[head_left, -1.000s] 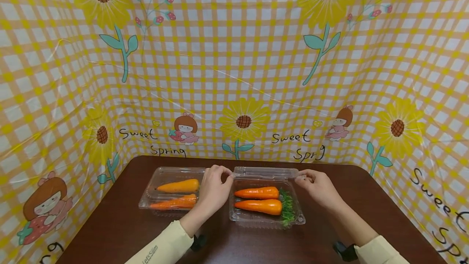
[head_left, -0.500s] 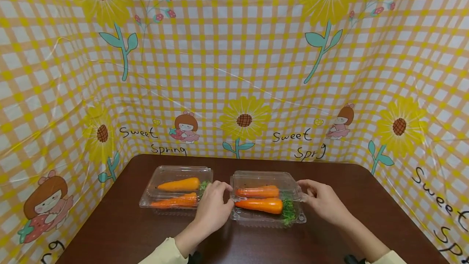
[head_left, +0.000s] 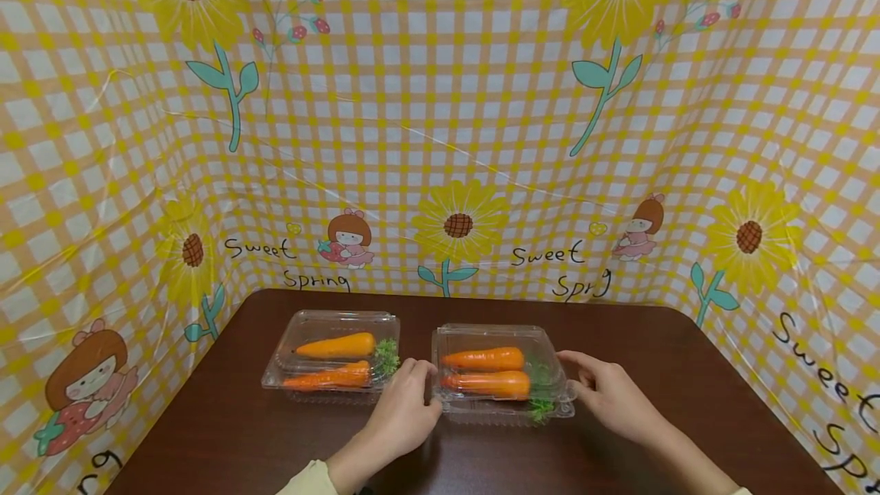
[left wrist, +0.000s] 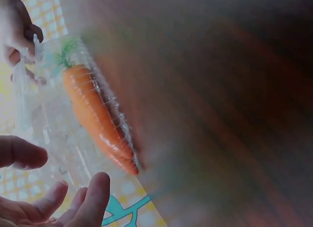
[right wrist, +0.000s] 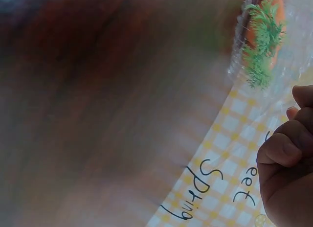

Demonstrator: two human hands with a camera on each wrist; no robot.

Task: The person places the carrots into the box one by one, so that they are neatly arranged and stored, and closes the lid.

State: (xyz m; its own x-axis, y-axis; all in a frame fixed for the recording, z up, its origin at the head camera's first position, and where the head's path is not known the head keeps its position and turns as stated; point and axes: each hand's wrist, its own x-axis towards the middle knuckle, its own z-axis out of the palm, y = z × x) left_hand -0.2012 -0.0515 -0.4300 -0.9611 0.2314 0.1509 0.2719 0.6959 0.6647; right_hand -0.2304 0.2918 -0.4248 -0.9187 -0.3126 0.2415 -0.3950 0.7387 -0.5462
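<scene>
A clear plastic clamshell box (head_left: 505,417) with two orange carrots (head_left: 484,384) stands on the table, its hinged lid (head_left: 495,336) lowered over them. Green carrot tops (head_left: 541,408) show at its front right. My left hand (head_left: 406,407) holds the lid's left edge, with thumb and fingers around it; in the left wrist view the thumb (left wrist: 22,152) and fingertips (left wrist: 98,188) are at that edge. My right hand (head_left: 608,396) pinches the right edge of the lid. Its curled fingers (right wrist: 281,148) show in the right wrist view.
Left of my left hand stands a second clear clamshell box (head_left: 275,382), its lid down over two more carrots (head_left: 337,346) and green tops (head_left: 386,356). The brown table (head_left: 522,464) ends at a checked, flower-printed cloth (head_left: 412,136) behind and at the sides.
The right box's lid has swung from standing open at the back down toward the front, over both carrots. Both hands have come nearer with it, still at its edges.
</scene>
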